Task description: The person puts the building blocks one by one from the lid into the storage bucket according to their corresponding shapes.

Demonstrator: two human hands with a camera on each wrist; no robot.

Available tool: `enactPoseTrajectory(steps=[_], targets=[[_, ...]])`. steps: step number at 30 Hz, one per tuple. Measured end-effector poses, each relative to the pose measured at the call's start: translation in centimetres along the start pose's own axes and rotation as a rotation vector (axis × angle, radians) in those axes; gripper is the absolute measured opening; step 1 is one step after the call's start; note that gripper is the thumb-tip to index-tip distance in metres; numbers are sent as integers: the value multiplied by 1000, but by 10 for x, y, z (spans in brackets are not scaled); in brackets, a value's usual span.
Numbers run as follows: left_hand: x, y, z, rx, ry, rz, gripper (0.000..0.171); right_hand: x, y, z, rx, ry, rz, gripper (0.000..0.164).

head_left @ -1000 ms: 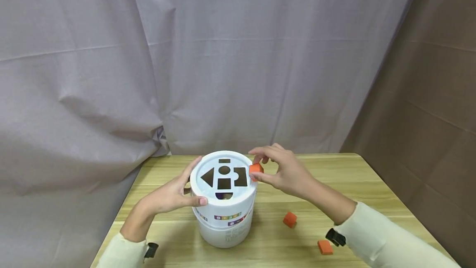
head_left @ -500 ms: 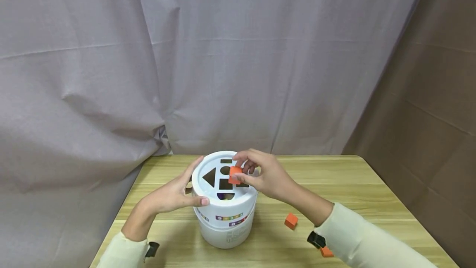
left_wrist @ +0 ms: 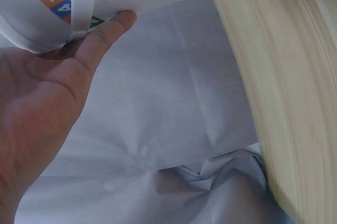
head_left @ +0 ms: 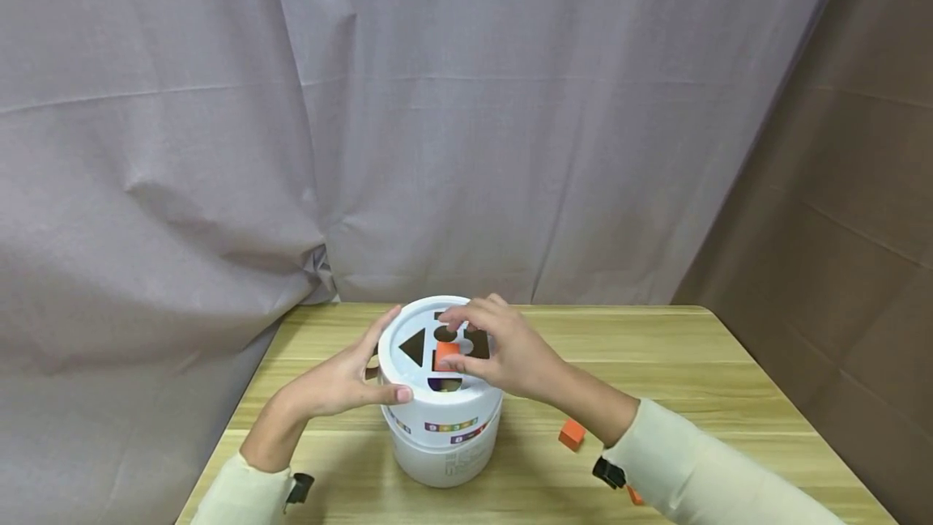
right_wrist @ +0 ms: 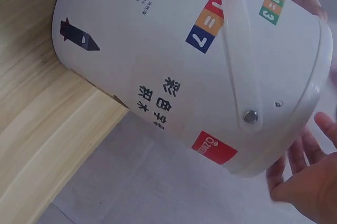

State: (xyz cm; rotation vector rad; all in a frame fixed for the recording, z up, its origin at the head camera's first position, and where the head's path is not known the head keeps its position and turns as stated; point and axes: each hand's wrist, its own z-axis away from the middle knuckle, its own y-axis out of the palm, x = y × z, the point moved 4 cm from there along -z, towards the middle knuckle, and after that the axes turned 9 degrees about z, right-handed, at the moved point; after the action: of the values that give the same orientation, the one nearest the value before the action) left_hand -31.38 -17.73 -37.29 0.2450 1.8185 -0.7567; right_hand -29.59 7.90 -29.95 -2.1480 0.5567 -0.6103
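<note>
A white bucket [head_left: 445, 460] with printed number stickers stands upright, its lid [head_left: 397, 359] pierced by holes of several shapes. My left hand [head_left: 335, 379] grips the bucket's upper left side, thumb across the front of the rim; in the left wrist view its fingers lie along the wall. An orange block [head_left: 446, 355] sits at the square hole in the lid, apparently partly sunk in. Over the lid, my right hand [head_left: 506, 351] has its thumb against or just before the block, and its index finger is apart above it. The right wrist view hides the block behind the bucket.
On the wooden table [head_left: 692, 379], right of the bucket, lies an orange block [head_left: 572, 434]. Another orange block [head_left: 635, 496] lies nearer, partly covered by the right sleeve [head_left: 700, 460]. Grey curtain [head_left: 466, 120] hangs behind the table. A white handle [right_wrist: 239, 55] runs down the bucket's side.
My right hand has carried the orange block leftward from the rim to the square hole, where the index finger has come away from it. The left hand keeps its hold on the bucket.
</note>
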Motion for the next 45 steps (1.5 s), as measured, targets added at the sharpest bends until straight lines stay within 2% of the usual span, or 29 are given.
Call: enactPoseTrajectory(steps=[5, 12, 15, 19, 24, 30, 40, 45], targets=[[0, 1, -2, -5, 9, -9, 126, -5, -13, 5, -11, 47, 47, 81], [2, -1, -1, -9, 7, -19, 128, -22, -34, 23, -19, 87, 84, 87], [3, -3, 1, -15, 7, -29, 128, -31, -42, 36, -16, 104, 117, 85], [3, -6, 4, -28, 16, -45, 127, -48, -49, 58, -5, 139, 165, 75], [4, -12, 7, -40, 28, -68, 125, -73, -53, 96, -6, 197, 210, 61], [5, -16, 8, -46, 12, -71, 123, -93, -55, 139, -19, 230, 272, 57], [7, -17, 11, -47, 12, -75, 123, -116, -47, 203, -1, 339, 330, 53], [7, -18, 12, -48, 12, -71, 123, -123, -38, 230, -7, 325, 328, 47]])
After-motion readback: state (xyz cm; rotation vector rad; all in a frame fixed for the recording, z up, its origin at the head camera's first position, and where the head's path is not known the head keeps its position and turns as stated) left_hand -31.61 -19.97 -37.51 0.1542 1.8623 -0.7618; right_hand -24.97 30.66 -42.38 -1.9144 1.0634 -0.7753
